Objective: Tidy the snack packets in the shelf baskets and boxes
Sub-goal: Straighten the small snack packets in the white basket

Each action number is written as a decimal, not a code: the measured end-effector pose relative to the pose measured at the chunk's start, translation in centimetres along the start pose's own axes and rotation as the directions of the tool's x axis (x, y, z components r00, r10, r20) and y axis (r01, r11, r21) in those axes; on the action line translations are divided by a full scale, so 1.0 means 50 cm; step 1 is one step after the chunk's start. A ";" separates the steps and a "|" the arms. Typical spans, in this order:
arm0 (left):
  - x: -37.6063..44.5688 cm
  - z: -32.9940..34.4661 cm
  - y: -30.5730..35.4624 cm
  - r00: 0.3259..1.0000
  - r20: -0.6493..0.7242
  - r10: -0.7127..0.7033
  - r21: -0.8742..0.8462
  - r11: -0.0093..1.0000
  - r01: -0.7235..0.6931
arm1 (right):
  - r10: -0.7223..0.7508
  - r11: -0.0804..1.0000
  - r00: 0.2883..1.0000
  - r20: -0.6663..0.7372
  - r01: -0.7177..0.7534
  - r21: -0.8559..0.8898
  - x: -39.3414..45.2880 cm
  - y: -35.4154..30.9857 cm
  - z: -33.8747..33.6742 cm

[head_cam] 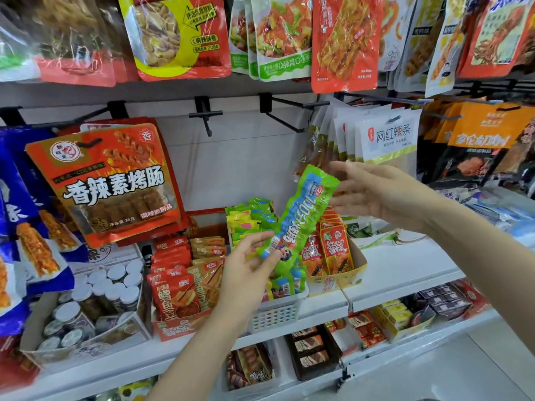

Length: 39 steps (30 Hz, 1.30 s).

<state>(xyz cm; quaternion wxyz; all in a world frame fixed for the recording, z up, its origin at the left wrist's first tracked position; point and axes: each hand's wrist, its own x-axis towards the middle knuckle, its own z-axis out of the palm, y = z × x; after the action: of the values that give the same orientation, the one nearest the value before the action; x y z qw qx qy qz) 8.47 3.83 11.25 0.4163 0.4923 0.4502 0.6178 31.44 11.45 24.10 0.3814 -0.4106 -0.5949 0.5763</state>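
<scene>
Hiding the white basket (275,314): left hand (246,270), green packet (301,215).

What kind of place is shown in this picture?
Most likely a snack aisle in a small shop. Printed snack bags hang from black peg hooks, and a white shelf carries boxes and a white basket full of packets. The left hand holds a green packet.

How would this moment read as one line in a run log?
left hand: pinches green packet | right hand: open beside it | packet: above white basket
</scene>
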 end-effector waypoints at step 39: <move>0.097 -0.058 -0.093 0.895 0.429 -0.122 0.863 0.350 -0.365 | -0.086 0.164 0.996 -0.002 0.012 -0.986 0.139 0.188 0.177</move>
<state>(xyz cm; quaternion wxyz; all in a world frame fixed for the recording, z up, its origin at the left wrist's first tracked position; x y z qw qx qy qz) 5.14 9.20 7.55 0.1019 0.7932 0.5784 0.1612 21.11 14.57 14.16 0.0611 -0.5568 -0.8278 0.0311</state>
